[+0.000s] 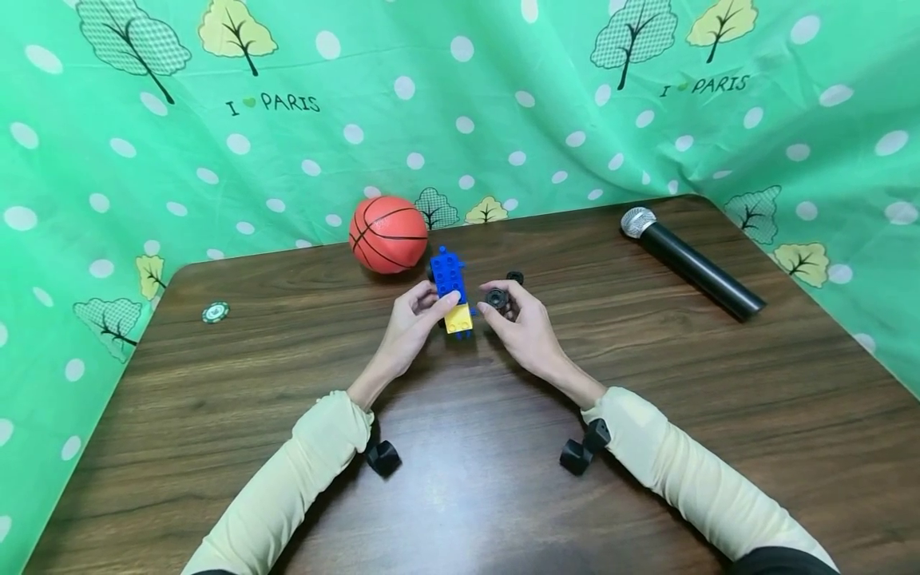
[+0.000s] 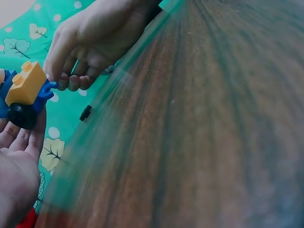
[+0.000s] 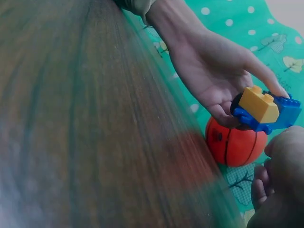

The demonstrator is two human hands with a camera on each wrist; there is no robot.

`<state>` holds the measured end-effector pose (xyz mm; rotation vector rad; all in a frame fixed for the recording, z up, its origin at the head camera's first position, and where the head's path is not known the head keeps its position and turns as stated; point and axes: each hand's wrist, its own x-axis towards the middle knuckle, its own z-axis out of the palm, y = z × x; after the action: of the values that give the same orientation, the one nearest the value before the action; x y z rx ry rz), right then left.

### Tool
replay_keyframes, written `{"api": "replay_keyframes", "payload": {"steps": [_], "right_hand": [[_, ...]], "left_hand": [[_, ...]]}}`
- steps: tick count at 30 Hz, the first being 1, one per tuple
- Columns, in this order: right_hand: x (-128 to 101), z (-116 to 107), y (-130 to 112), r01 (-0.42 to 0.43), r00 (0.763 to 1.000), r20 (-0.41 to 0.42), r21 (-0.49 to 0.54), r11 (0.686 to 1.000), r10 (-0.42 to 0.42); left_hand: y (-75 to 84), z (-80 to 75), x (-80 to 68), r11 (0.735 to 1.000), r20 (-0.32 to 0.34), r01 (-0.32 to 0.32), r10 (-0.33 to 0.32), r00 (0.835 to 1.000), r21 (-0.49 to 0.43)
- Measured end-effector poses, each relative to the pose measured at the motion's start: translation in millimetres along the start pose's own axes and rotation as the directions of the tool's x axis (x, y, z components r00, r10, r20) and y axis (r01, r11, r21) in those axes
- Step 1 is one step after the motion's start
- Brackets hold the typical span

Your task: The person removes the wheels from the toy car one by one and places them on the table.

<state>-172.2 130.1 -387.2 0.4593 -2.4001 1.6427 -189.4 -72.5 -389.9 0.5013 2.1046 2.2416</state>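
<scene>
Head view: grasping a toy vehicle (image 1: 451, 279) in the left hand (image 1: 411, 327) over a wooden table (image 1: 467, 495), pressing the thumb (image 1: 447, 302) on top and curling fingers (image 2: 37, 135) beneath. Displaying a studded blue body (image 1: 448, 270), a yellow block (image 1: 458, 319) at the near end, blue prongs (image 2: 49, 89) and a black wheel (image 2: 21, 116) beside the yellow. Pinching a loose wheel (image 1: 496, 299) in the right hand (image 1: 530, 331), just beside the vehicle. Showing a red basketball (image 1: 389, 235) near the far end, another wheel (image 1: 514, 277) just beyond the right hand, a microphone (image 1: 693, 263) at right, a chip (image 1: 216, 312) far left and green cloth (image 1: 496, 88) behind.
</scene>
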Motion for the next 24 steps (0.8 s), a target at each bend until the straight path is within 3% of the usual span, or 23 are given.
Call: {"api": "replay_keyframes", "payload": {"steps": [4, 9, 17, 24], "right_hand": [[0, -2, 2, 0.068, 0.997, -0.040, -0.108, 0.992, -0.073], [2, -5, 6, 0.192, 0.976, -0.056, -0.246, 0.950, -0.212], [4, -7, 13, 0.230, 0.965, -0.046, -0.314, 0.921, -0.257], [7, -12, 18, 0.308, 0.937, -0.038, -0.385, 0.870, -0.348]], "left_hand": [[-0.4, -0.3, 0.8, 1.000, -0.007, 0.013, -0.013, 1.000, -0.011], [-1.8, -0.5, 1.2, 1.000, -0.020, 0.011, -0.011, 1.000, -0.005], [-3.8, -1.3, 2.4, 1.000, -0.031, -0.002, 0.003, 1.000, 0.009], [-2.3, -2.6, 1.9, 1.000, -0.034, -0.022, 0.022, 0.999, 0.011]]}}
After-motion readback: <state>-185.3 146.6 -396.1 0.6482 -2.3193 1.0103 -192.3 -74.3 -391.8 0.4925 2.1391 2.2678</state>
